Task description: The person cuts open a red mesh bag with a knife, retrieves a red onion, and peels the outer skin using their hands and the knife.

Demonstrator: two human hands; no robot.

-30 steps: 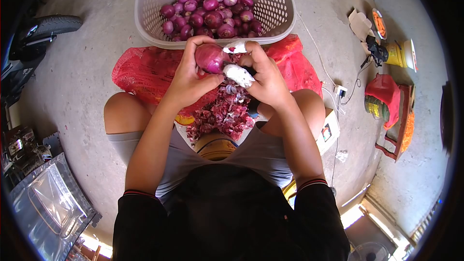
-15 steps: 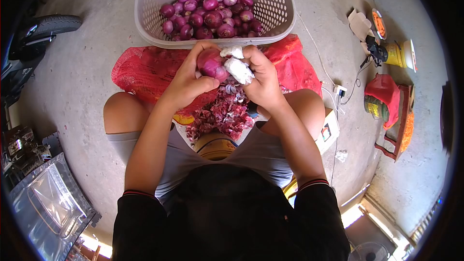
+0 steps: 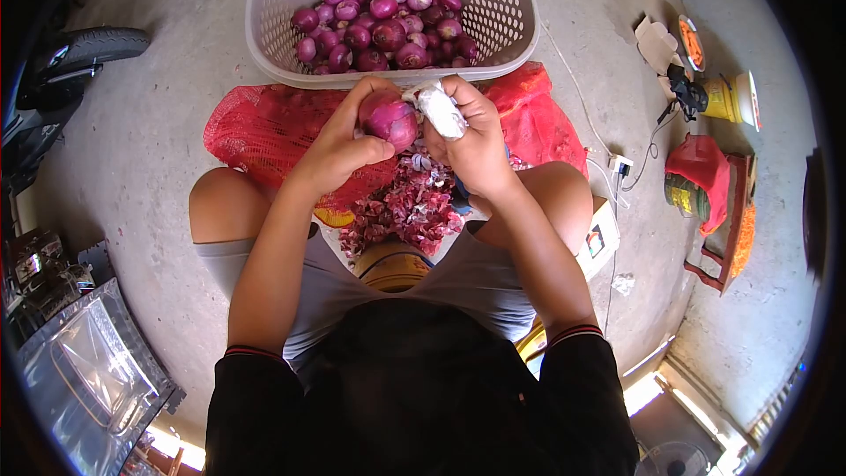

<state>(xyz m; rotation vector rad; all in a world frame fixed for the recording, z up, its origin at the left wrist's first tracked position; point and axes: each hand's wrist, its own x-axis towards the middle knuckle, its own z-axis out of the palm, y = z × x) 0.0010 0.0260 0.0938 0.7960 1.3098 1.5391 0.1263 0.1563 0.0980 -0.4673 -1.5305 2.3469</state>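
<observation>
A purple-red onion (image 3: 389, 121) is gripped in my left hand (image 3: 339, 148), fingers behind it and thumb along its lower side. Just right of it, my right hand (image 3: 480, 145) is curled closed. White wrapping (image 3: 441, 111) covers some of its fingers, close against the onion's right side. Whatever those fingers pinch is hidden. Below both hands lies a heap of loose onion skins (image 3: 407, 211). Beyond them stands a grey perforated basket (image 3: 397, 81) holding many onions (image 3: 388, 35).
Red mesh sacking (image 3: 264, 134) spreads between the basket and my knees. At right are a white cable with a power socket (image 3: 620, 164), a yellow bucket (image 3: 721, 99) and a red-draped container (image 3: 698, 172). A motorbike wheel (image 3: 101, 42) stands at left.
My right hand has turned, and its wrapped fingers have shifted slightly up and closed together beside the onion. The onion has rotated a little in my left hand, which otherwise stays in place.
</observation>
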